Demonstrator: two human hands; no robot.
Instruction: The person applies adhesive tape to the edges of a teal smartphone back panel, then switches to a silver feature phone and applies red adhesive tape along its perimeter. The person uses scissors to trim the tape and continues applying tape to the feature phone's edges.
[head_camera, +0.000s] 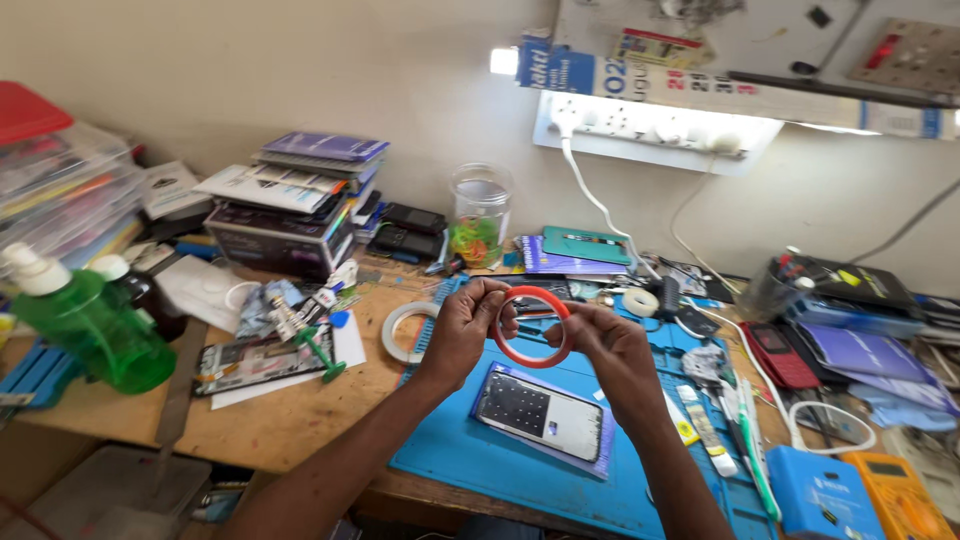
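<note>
Both hands hold up a thin red tape roll above the blue work mat. My left hand grips the ring's left side, fingers curled over its top. My right hand pinches its right side. Below the hands a phone lies flat on the mat, screen up, on a purple sheet. A white tape roll rests on the wooden desk just left of my left hand.
A green bottle stands at the left. Stacked boxes and booklets sit at the back, beside a clear jar. Tools, tubes, a red phone, cables and an orange meter crowd the right side.
</note>
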